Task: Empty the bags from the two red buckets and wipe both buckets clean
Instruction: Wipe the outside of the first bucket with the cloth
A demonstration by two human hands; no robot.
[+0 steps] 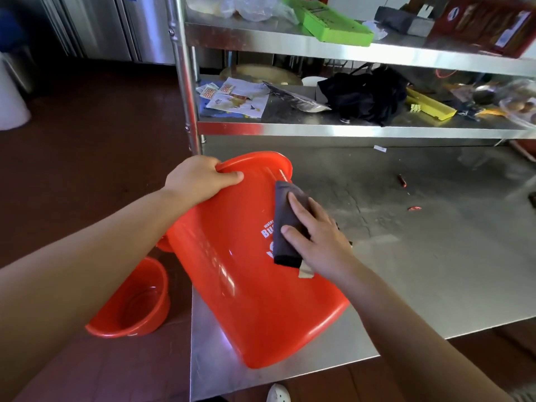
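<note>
A large red bucket (243, 274) with white lettering lies tilted on its side on the steel table (435, 256), its base toward me and its mouth toward the shelves. My left hand (200, 178) grips its rim at the far end. My right hand (316, 239) presses a folded dark cloth (285, 224) flat against the bucket's outer wall, fingers straight. A second red bucket (136, 303) stands upright on the floor at the lower left, partly hidden by my left forearm. No bags are visible in either bucket.
Steel shelves (348, 129) rise behind the table, holding papers (237, 97), a black bag (365, 94), a green tray (333, 21) and a yellow box (429, 105). Small red scraps (401, 181) lie on the table. A shelf post (185, 82) stands near my left hand. A white bin (11, 100) sits far left.
</note>
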